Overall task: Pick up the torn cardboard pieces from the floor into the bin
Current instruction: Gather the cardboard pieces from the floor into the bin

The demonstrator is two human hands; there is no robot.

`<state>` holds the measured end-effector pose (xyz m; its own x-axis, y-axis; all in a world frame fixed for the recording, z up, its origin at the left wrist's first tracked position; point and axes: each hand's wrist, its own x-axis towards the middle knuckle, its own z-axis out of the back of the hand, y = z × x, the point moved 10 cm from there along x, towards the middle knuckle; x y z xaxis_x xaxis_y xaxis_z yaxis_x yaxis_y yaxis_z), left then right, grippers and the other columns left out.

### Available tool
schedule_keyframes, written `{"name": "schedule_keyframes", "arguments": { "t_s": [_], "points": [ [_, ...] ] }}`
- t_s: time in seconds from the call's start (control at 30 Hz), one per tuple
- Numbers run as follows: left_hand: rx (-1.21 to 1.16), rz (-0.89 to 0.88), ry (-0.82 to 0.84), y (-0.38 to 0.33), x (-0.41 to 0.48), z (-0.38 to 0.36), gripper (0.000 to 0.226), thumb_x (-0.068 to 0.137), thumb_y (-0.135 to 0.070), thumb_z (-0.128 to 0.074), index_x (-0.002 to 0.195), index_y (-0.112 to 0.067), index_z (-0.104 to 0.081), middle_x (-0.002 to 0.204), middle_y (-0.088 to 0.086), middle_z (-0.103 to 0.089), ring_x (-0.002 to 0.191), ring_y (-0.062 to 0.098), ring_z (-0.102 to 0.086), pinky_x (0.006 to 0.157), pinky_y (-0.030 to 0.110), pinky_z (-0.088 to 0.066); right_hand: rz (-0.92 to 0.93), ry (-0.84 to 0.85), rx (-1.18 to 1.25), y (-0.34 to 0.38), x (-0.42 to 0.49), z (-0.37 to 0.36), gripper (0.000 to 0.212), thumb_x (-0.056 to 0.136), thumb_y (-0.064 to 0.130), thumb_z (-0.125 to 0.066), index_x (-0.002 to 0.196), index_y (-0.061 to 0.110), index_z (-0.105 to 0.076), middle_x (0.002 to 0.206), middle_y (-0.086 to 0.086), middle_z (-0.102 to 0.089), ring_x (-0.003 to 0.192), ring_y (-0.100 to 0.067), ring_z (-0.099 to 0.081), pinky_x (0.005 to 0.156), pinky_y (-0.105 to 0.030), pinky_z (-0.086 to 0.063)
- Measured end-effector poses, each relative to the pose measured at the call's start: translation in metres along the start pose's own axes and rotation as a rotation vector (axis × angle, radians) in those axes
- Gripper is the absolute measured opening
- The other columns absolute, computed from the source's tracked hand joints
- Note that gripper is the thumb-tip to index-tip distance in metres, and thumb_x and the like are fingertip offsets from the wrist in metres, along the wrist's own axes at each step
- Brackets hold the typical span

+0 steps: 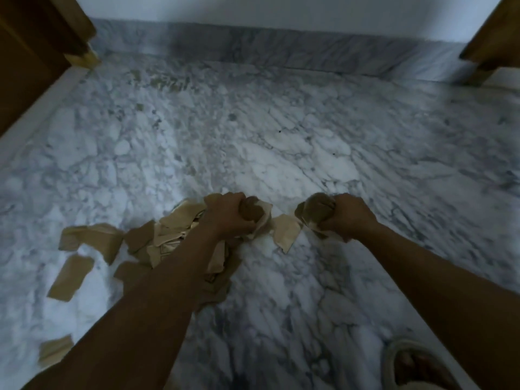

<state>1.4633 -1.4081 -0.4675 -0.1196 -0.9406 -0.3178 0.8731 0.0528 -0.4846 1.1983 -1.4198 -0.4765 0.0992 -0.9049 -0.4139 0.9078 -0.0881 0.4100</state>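
Note:
Torn brown cardboard pieces lie in a heap (171,235) on the marble floor (253,130), partly hidden under my left forearm. My left hand (225,216) is closed around a bunch of cardboard scraps (251,211) just right of the heap. My right hand (347,215) grips another wad of cardboard (315,206). A pale loose piece (287,230) lies between the two hands. More single pieces lie further left: one flat rectangle (70,277) and one near the lower left edge (55,350). No bin is in view.
Wooden furniture stands at the far left (36,52) and a wooden leg at the far right (492,49). A marble skirting (281,49) runs along the white wall ahead. My slippered foot (413,367) shows at the bottom right.

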Motion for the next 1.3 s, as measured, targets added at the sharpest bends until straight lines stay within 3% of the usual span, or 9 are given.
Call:
{"name": "schedule_keyframes", "arguments": {
  "t_s": [0.23, 0.37, 0.5, 0.6, 0.8, 0.9, 1.03, 1.2, 1.3],
  "points": [
    [-0.361, 0.165, -0.321, 0.033, -0.045, 0.057, 0.048, 0.067, -0.025, -0.082, 0.101, -0.022, -0.049, 0.081, 0.001, -0.064, 0.07, 0.015, -0.065, 0.055, 0.037, -0.055, 0.166, 0.259, -0.107, 0.071, 0.011, -0.029, 0.032, 0.062, 0.041, -0.088, 0.082, 0.023, -0.071, 0.085, -0.001, -0.065, 0.083, -0.021, -0.064, 0.071, -0.028, -0.048],
    [-0.21, 0.113, -0.454, 0.059, -0.082, 0.055, 0.039, 0.073, -0.02, -0.081, 0.106, -0.013, -0.063, 0.092, 0.001, -0.067, 0.084, 0.018, -0.064, 0.071, 0.029, -0.048, 0.203, 0.286, -0.207, 0.091, 0.017, -0.08, 0.053, 0.048, 0.069, -0.058, 0.08, 0.027, -0.051, 0.097, -0.006, -0.048, 0.092, -0.033, -0.056, 0.081, -0.039, -0.052],
    [-0.112, 0.121, -0.333, 0.08, -0.104, 0.012, 0.032, 0.077, -0.023, -0.073, 0.106, -0.01, -0.069, 0.098, 0.009, -0.071, 0.095, 0.031, -0.067, 0.076, 0.033, -0.05, 0.2, 0.323, -0.19, 0.093, 0.027, -0.083, 0.058, 0.064, 0.051, -0.073, 0.106, 0.021, -0.047, 0.107, -0.01, -0.057, 0.096, -0.032, -0.058, 0.074, -0.037, -0.045],
    [-0.203, 0.267, -0.418, 0.091, -0.117, 0.019, 0.032, 0.076, -0.025, -0.077, 0.104, -0.012, -0.067, 0.092, 0.008, -0.071, 0.088, 0.029, -0.065, 0.068, 0.032, -0.045, 0.157, 0.388, -0.224, 0.087, 0.037, -0.08, 0.065, 0.071, 0.035, -0.085, 0.12, 0.011, -0.05, 0.107, -0.007, -0.058, 0.099, -0.028, -0.059, 0.073, -0.032, -0.042],
    [-0.265, 0.444, -0.474, 0.122, -0.131, 0.054, 0.039, 0.064, -0.032, -0.089, 0.092, -0.009, -0.074, 0.082, 0.008, -0.072, 0.078, 0.023, -0.067, 0.066, 0.033, -0.05, 0.338, 0.37, -0.251, 0.164, 0.047, -0.064, 0.039, 0.07, 0.037, -0.086, 0.095, 0.017, -0.064, 0.087, 0.001, -0.059, 0.085, -0.02, -0.059, 0.071, -0.029, -0.044],
    [-0.358, 0.468, -0.424, 0.13, -0.147, 0.05, 0.026, 0.062, -0.023, -0.09, 0.082, -0.014, -0.077, 0.074, -0.004, -0.069, 0.071, 0.01, -0.064, 0.061, 0.026, -0.047, 0.45, 0.375, -0.347, 0.196, 0.04, -0.089, 0.023, 0.069, 0.035, -0.082, 0.074, 0.022, -0.063, 0.074, 0.004, -0.06, 0.077, -0.02, -0.064, 0.065, -0.029, -0.05],
    [-0.479, 0.477, -0.397, 0.143, -0.166, 0.04, 0.042, 0.046, -0.049, -0.077, 0.074, -0.017, -0.077, 0.071, -0.002, -0.073, 0.07, 0.009, -0.069, 0.064, 0.035, -0.056, 0.576, 0.354, -0.413, 0.196, 0.03, -0.117, 0.038, 0.068, 0.035, -0.081, 0.097, 0.015, -0.065, 0.104, -0.006, -0.059, 0.092, -0.028, -0.064, 0.076, -0.034, -0.053],
    [-0.444, 0.532, -0.141, 0.145, -0.134, 0.049, 0.046, 0.06, -0.037, -0.086, 0.095, -0.009, -0.076, 0.08, -0.002, -0.069, 0.087, 0.018, -0.067, 0.061, 0.018, -0.046, 0.499, 0.436, -0.362, 0.17, 0.037, -0.114, 0.042, 0.07, 0.032, -0.08, 0.103, 0.021, -0.057, 0.101, -0.001, -0.064, 0.1, -0.025, -0.064, 0.076, -0.032, -0.047],
    [-0.314, 0.549, -0.024, 0.146, -0.09, 0.063, 0.046, 0.069, -0.033, -0.087, 0.105, -0.01, -0.073, 0.097, 0.005, -0.068, 0.09, 0.019, -0.063, 0.07, 0.024, -0.046, 0.459, 0.498, -0.354, 0.152, 0.04, -0.107, 0.052, 0.07, 0.029, -0.081, 0.112, 0.021, -0.052, 0.112, -0.003, -0.063, 0.104, -0.026, -0.061, 0.082, -0.037, -0.051]
  ]
}}
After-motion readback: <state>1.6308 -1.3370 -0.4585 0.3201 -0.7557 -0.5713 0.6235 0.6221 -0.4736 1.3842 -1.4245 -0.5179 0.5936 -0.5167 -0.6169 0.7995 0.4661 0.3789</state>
